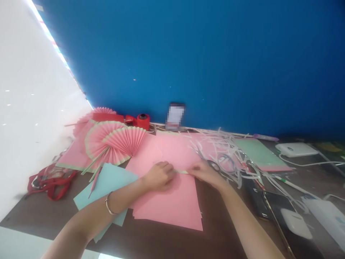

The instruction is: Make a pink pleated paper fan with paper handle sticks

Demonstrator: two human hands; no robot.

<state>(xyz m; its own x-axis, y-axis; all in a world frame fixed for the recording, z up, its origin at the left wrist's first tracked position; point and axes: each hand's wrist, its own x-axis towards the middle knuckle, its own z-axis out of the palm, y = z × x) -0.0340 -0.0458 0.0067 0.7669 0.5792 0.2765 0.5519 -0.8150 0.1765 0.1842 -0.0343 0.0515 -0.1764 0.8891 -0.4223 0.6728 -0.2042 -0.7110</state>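
Note:
A pale green paper strip (182,172) stretches between my two hands over pink paper sheets (172,205). My left hand (161,176), with a bangle on its wrist, is curled closed at the strip's left end and rests over the pink paper. Thumb and fingers of my right hand (206,174) pinch the right end, near the paper's right edge. Just beyond my right hand lie scissors (214,165), partly hidden among white paper strips (218,144). Light blue paper sheets (113,180) lie under my left forearm.
Pleated pink fans (125,142) with green edges lie at the left, above a red strap (58,183). A red tape roll (143,121) and a propped phone (175,116) stand by the blue wall. Green paper (260,153), a dark phone (275,205) and white devices (296,149) occupy the right.

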